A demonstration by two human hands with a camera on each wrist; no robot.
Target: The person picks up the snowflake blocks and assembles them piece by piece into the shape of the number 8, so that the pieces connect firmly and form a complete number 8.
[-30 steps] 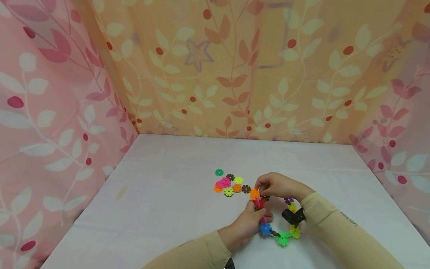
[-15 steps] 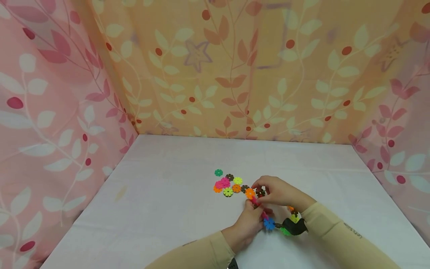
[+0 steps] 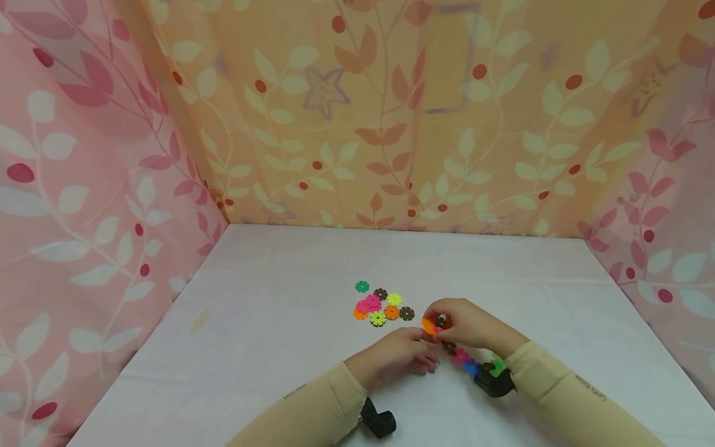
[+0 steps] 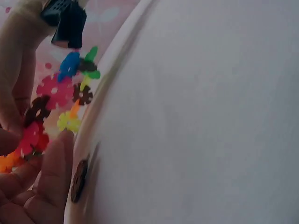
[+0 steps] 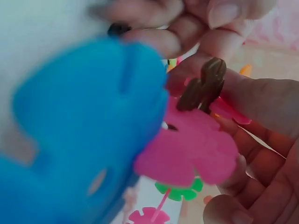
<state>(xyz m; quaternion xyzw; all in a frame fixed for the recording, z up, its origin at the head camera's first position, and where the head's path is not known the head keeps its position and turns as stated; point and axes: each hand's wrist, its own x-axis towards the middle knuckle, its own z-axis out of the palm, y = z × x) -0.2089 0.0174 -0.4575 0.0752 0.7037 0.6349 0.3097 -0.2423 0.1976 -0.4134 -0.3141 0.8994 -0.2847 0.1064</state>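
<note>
A chain of interlocking flower-shaped plastic discs (image 3: 461,356) hangs below my right hand (image 3: 469,324), which pinches it near its upper end. Brown, pink and blue discs run down toward the right wrist, and much of the chain is hidden behind that hand and wrist. My left hand (image 3: 396,354) has its thumb and index finger on the orange disc (image 3: 428,326) at the chain's end, its other fingers loosely bent. In the right wrist view a blue disc (image 5: 88,107) looms close, joined to a pink disc (image 5: 196,154).
Several loose discs lie on the white table (image 3: 268,347) left of the hands, among them a brown disc (image 3: 406,313), a green disc (image 3: 362,286) and overlapping pink discs (image 3: 368,303). Black wrist cameras (image 3: 381,423) jut from both wrists. Patterned curtains (image 3: 313,124) enclose the table.
My left hand has let go of the chain's side and moved up to the orange end disc. The blue part of the chain has swung right, toward the right wrist.
</note>
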